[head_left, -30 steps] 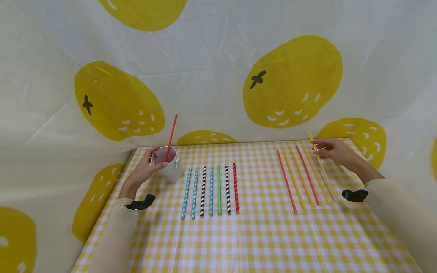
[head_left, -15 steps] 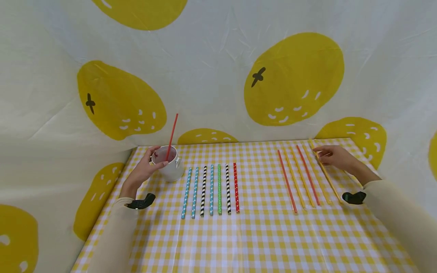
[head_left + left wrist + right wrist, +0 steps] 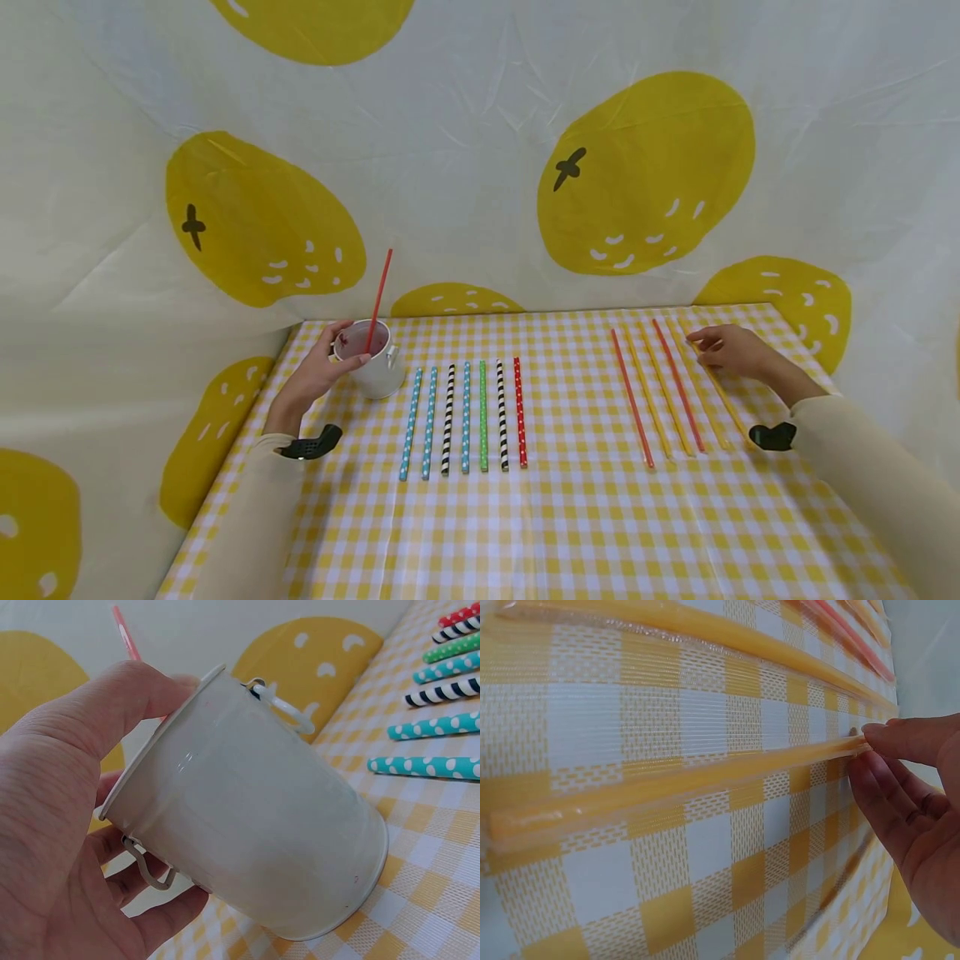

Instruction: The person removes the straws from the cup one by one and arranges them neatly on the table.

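My left hand [image 3: 318, 371] grips the rim of a white metal bucket [image 3: 381, 382]; in the left wrist view its thumb lies over the rim and the fingers curl around the side near a small loop handle [image 3: 150, 868]. A red straw [image 3: 381, 287] leans upright in the bucket. At the table's right, my right hand [image 3: 731, 352] pinches the far end of a yellow straw [image 3: 682, 774] in a clear wrapper, between thumb and fingers. That straw lies along the tablecloth, to the right of another wrapped yellow straw [image 3: 703, 392].
Several patterned paper straws, such as a green one [image 3: 483, 417] and a red dotted one [image 3: 520, 412], lie in a row mid-table. More plastic straws, red [image 3: 678, 383] and yellow [image 3: 647, 387], lie spaced at the right. A fruit-print curtain [image 3: 465, 183] hangs behind the checked tablecloth [image 3: 570, 517].
My right hand has lowered the yellow straw from a raised slant to the tablecloth, at the right end of the row. The left hand and bucket have stayed in place.
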A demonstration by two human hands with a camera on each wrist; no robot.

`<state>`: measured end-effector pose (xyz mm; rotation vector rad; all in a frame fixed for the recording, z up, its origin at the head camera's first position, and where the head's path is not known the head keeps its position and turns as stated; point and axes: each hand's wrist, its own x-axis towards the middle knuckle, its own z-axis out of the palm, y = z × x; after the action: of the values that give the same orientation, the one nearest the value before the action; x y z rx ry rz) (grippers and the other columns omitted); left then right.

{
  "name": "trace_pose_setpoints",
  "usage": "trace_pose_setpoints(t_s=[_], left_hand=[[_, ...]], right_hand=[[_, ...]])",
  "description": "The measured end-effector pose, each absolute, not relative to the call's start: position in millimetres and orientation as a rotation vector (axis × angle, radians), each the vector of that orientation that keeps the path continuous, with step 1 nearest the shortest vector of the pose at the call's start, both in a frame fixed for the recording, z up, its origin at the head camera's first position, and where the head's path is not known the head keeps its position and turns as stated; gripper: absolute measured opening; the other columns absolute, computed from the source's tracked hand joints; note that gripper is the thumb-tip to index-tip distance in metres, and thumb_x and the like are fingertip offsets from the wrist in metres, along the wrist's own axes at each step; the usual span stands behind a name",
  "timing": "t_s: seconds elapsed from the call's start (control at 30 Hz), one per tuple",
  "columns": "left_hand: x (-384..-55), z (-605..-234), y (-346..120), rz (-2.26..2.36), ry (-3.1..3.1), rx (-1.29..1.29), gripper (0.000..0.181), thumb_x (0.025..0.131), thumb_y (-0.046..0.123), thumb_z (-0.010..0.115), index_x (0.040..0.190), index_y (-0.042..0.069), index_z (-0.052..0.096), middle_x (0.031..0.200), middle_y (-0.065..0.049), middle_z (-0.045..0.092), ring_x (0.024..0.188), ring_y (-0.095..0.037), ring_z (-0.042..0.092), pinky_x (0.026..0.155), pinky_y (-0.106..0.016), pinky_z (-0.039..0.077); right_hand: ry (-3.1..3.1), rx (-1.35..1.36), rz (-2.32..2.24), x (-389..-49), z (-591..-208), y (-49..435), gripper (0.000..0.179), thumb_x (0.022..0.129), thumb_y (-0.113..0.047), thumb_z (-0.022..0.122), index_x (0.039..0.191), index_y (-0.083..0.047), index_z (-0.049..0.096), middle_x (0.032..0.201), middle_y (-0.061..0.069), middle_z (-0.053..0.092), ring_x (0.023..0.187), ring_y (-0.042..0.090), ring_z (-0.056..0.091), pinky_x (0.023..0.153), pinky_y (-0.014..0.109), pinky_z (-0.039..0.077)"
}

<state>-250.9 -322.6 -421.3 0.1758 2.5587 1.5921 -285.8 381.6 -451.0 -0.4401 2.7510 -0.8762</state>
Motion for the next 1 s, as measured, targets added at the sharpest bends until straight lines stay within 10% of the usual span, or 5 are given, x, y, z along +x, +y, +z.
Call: trace_pose_setpoints(t_s=[1.0], left_hand=[[-249,-418,-322,1.577,2.557,0.182,0.085,0.096,0.028,0.072,0.161,0.015,0.018,0.158,-0.017,0.027,0.135,-0.039,0.036,0.105,-0.05,0.035]], right_hand=[[2.551,-0.502,-0.915,-279,-435,383,0.036,0.1,0.0,0.058,0.13,0.019,0.055,0.118,0.033,0.063,0.095,0.03,0.067,0.075,0.039,0.058]])
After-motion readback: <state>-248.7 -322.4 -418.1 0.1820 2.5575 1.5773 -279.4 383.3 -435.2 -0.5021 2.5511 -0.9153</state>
